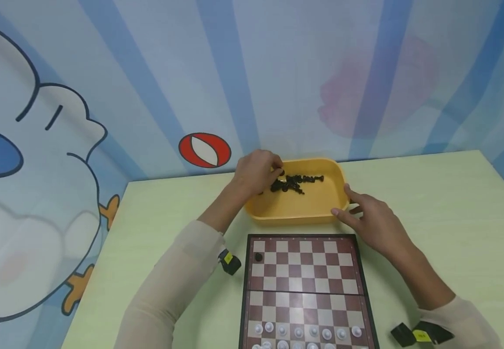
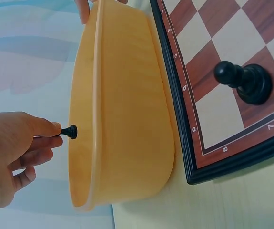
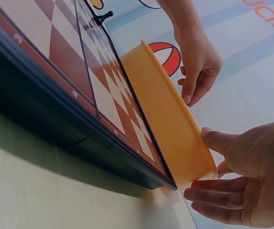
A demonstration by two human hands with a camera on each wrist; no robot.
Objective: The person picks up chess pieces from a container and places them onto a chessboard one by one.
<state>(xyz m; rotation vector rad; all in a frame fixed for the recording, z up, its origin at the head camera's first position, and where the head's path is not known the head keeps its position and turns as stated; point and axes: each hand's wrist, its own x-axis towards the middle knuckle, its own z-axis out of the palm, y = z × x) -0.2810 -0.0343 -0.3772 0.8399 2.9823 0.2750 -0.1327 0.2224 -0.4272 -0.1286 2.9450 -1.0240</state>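
A yellow tray (image 1: 297,213) sits on the pale green table (image 1: 444,203), just beyond the far edge of the chessboard (image 1: 304,281) and almost touching it. Inside the tray, toward its far side, lies a loose heap of black chess pieces (image 1: 297,183).

The person's left hand (image 1: 256,172) reaches over the tray's left rim, fingers curled, and pinches one small black piece (image 2: 70,131) between thumb and fingertips; the left wrist view shows that piece held just above the rim. The right hand (image 1: 371,218) steadies the tray at its right near corner, thumb against the rim and fingers spread loosely along the outer wall, pressing rather than clasping.

On the chessboard, a single black pawn (image 1: 258,257) stands on a square at the corner closest to the tray's left end. White pieces (image 1: 306,333) are lined up along the board's edge farthest from the tray.

Behind the tray, the wall carries blue stripes and a red and white ball (image 1: 204,150) painted just left of it
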